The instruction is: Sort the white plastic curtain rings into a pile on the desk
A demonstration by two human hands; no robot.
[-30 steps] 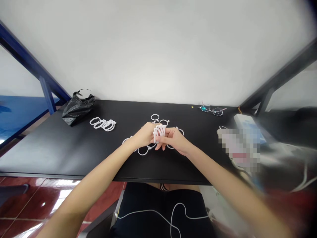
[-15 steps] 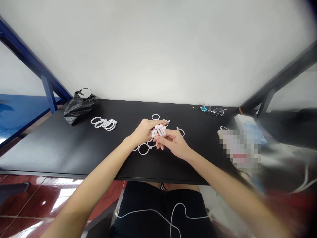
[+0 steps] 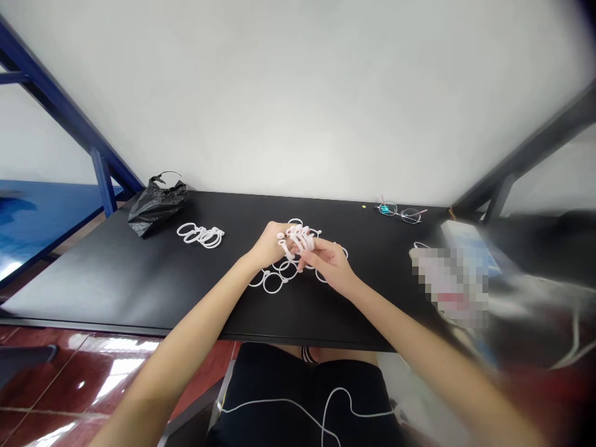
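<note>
Several white plastic curtain rings are bunched side by side between my hands, over the middle of the black table. My left hand is closed around the bunch from the left, its fingers mostly hidden behind the rings. From the right, my right hand grips the same bunch with thumb and fingers. One ring's small end sticks out at the left of the bunch. Loose white rings lie flat on the table beneath and around both hands.
A small cluster of white rings lies to the left, near a crumpled black plastic bag. Eyeglasses rest toward the back right. A white and blue box and a blurred clear plastic bag are at the right.
The bunched rings have turned and fanned out between my hands, with one ring end now jutting left. My right fingers have shifted on the bunch. The view has tilted slightly.
</note>
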